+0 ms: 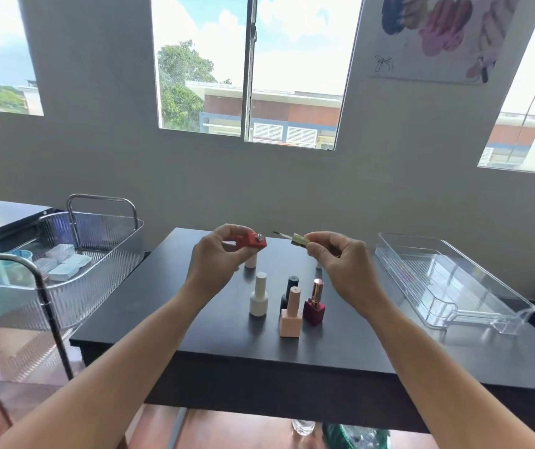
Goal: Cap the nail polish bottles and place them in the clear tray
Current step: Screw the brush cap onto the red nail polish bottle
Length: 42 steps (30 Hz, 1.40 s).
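My left hand (217, 256) holds a red square nail polish bottle (255, 240) tilted on its side, its open neck turned right. A gold cap with its brush (296, 238) is pinched in my right hand (337, 259), brush tip aimed left at the neck, a small gap between them. Both are raised above the dark table (195, 322). Below stand capped bottles: a white one (258, 295), a black one (290, 290), a pale pink square one (290, 314) and a dark red one with a rose-gold cap (314, 304). The clear tray (447, 283) lies at the right with nothing in it.
Two more small bottles stand partly hidden behind my hands: a pink one (251, 261) and a pale one (319, 264). A ribbed clear cart with a chrome handle (97, 241) holding small boxes stands left of the table. A wall with windows rises behind the table.
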Available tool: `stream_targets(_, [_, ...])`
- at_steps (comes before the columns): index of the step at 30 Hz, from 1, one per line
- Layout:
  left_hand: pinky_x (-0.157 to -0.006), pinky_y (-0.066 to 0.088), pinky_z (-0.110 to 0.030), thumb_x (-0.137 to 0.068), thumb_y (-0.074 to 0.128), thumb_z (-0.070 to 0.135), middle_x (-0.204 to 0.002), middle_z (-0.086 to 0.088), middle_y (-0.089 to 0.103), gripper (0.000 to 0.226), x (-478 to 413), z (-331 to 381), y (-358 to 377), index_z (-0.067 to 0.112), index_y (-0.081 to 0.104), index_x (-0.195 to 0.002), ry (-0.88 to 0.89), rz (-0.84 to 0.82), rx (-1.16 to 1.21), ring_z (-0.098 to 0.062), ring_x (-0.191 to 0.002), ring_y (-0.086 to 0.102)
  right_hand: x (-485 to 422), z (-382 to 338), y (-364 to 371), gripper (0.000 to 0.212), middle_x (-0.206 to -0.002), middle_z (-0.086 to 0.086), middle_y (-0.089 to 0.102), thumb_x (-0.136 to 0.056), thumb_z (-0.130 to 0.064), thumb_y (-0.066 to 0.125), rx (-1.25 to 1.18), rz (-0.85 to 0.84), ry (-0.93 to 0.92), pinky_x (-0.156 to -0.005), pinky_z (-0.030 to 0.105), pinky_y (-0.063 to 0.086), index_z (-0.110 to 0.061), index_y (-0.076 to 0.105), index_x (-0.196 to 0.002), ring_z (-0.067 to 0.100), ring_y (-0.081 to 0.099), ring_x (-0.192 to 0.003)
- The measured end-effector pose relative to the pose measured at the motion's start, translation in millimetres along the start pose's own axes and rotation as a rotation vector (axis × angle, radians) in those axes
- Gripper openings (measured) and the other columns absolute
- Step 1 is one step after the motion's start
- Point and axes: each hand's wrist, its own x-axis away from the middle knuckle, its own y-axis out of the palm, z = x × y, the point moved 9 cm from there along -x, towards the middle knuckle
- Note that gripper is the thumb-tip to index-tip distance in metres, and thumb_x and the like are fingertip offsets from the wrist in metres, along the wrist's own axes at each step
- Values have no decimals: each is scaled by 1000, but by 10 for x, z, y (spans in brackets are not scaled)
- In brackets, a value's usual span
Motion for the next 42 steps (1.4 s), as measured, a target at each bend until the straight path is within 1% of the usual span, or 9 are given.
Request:
stream_targets(2, [-67, 58, -30, -63, 80, 56, -86, 25, 72, 30, 24, 43, -23, 46, 69, -89, 44, 24, -67, 1, -76, 69, 14, -39, 38, 19, -85, -2, 75, -88, -21, 69, 11, -13, -19, -69, 28, 52, -38, 71, -82, 16, 62, -71])
stream_targets(8, [-63, 58, -23, -68, 82, 48, -91, 29, 70, 26, 74, 171, -64, 49, 68, -89, 140, 63, -151, 4, -78, 67, 5, -28, 69, 13, -85, -9, 71, -88, -17, 68, 68, -27, -30, -60, 6, 40, -26, 74, -95, -6, 57, -63])
stream_targets(16, [-66, 41, -1, -70, 85, 38, -94, 20, 69, 28, 132, 289, -56, 51, 67, -87, 204, 81, -234, 8, -80, 64, 23, -51, 73, 14, -93, -11, 70, -89, -21, 68, 144, -25, -51, -71, 11, 44, -25, 75, -100, -2, 61, -77])
stream_targets(22, [-70, 40, -1, -73, 84, 29, -93, 21, 65, 30, 170, 371, -21, 49, 68, -89, 238, 75, -329, 7, -81, 62, 47, -155, 56, 15, -92, -12, 65, -89, -25, 68, 223, 14, -117, -68, 3, 39, -27, 74, -102, -4, 59, -80])
stream_targets(28, [-69, 41, -4, -74, 81, 31, -92, 17, 65, 26, 232, 440, 82, 41, 72, -95, 241, 39, -377, 6, -79, 63, 51, -185, 64, 28, -93, -11, 61, -89, -14, 67, 227, 15, -114, -73, 4, 41, -27, 70, -113, -6, 57, -81])
stream_targets(32, [-68, 41, -4, -73, 82, 34, -92, 15, 65, 25, 272, 489, 138, 40, 73, -95, 234, 22, -362, 4, -78, 63, 58, -195, 16, 30, -84, -14, 68, -79, -11, 77, 142, 70, -84, -72, 18, 50, -30, 66, -100, -3, 62, -76])
stream_targets(37, [-71, 42, -8, -73, 82, 31, -93, 13, 66, 24, 298, 530, 170, 40, 73, -93, 222, 19, -341, 0, -78, 63, 45, -156, -14, 16, -72, -11, 71, -77, -18, 80, 62, 85, -55, -64, 12, 49, -28, 70, -83, -1, 64, -67])
stream_targets(39, [-71, 42, -8, -73, 83, 30, -93, 14, 66, 25, 303, 534, 170, 41, 72, -92, 221, 18, -334, 3, -78, 63, 33, -128, -26, 9, -66, -8, 71, -77, -28, 79, 47, 78, -41, -58, 12, 49, -28, 71, -76, 4, 65, -62])
stream_targets(42, [-70, 40, -2, -72, 83, 24, -90, 18, 64, 27, 311, 545, 179, 39, 73, -93, 241, 16, -336, 10, -79, 61, 3, -95, -57, 35, -57, -10, 68, -76, -56, 72, 122, 69, -32, -51, 12, 46, -23, 68, -63, 1, 58, -47])
